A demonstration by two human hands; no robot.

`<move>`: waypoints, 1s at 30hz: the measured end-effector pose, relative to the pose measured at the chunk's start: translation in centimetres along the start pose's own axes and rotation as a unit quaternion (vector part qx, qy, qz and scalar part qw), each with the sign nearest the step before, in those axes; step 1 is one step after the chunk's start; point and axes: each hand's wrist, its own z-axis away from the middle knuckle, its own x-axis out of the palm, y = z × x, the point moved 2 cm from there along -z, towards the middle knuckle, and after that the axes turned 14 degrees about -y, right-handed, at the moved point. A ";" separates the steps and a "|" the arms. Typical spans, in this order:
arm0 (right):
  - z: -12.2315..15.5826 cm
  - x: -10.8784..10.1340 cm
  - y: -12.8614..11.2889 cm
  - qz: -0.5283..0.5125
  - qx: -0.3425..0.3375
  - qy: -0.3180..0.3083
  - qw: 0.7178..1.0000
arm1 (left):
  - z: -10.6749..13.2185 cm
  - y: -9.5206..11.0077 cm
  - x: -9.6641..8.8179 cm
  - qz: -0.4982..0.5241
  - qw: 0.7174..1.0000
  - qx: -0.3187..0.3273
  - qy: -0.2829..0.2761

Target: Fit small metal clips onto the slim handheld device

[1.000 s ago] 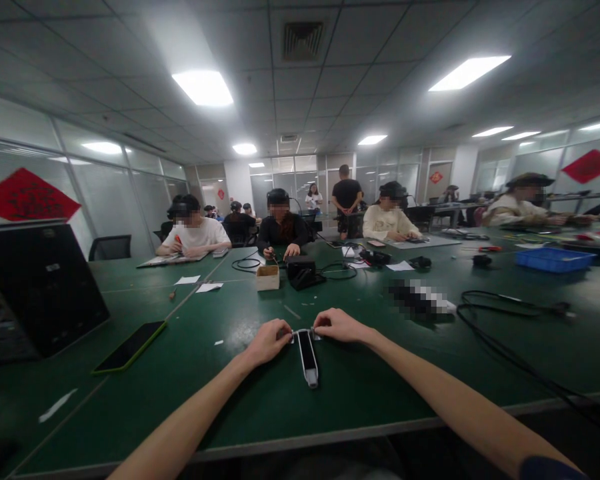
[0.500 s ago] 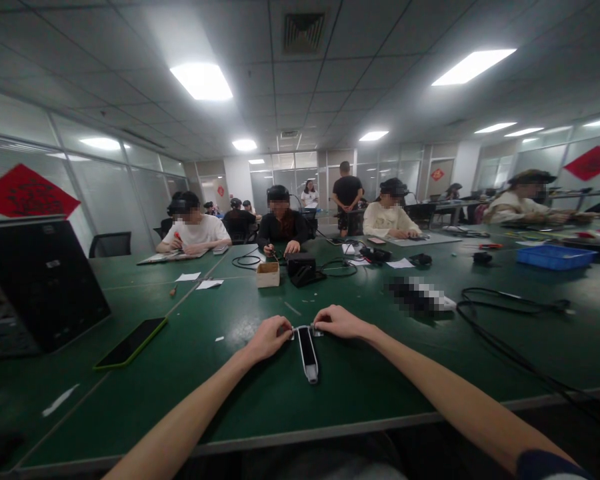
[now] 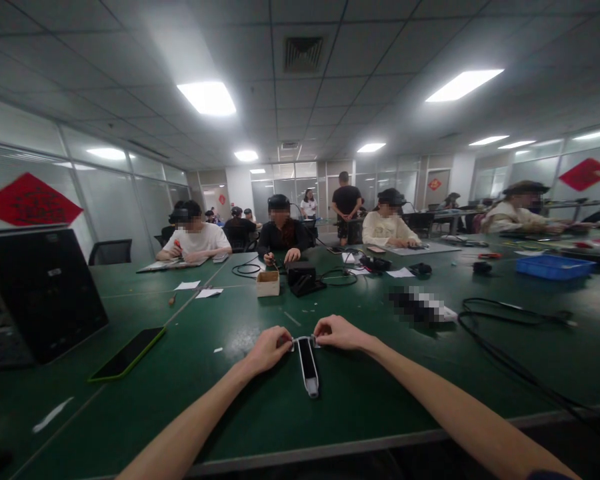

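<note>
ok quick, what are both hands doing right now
left hand: closed, pinching the far end of the slim black device from its left
right hand: closed, pinching that same end from the right

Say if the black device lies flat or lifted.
Flat: the device rests on the table, left hand and right hand pinching its far end.

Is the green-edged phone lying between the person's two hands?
No, the green-edged phone lies off to the left, while a slim black device sits between the left hand and right hand.
</note>
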 end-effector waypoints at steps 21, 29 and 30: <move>0.1 0.1 0.0 0.017 0.002 -0.012 1.000 | 0.3 0.5 -0.5 0.001 1.000 -0.015 -0.017; 0.0 0.2 -0.4 0.056 0.002 0.030 0.998 | 0.1 0.1 -0.1 -0.001 1.000 -0.008 -0.001; 0.1 0.2 -0.5 0.058 0.004 0.030 0.998 | 0.1 0.0 -0.1 -0.002 1.000 -0.006 -0.001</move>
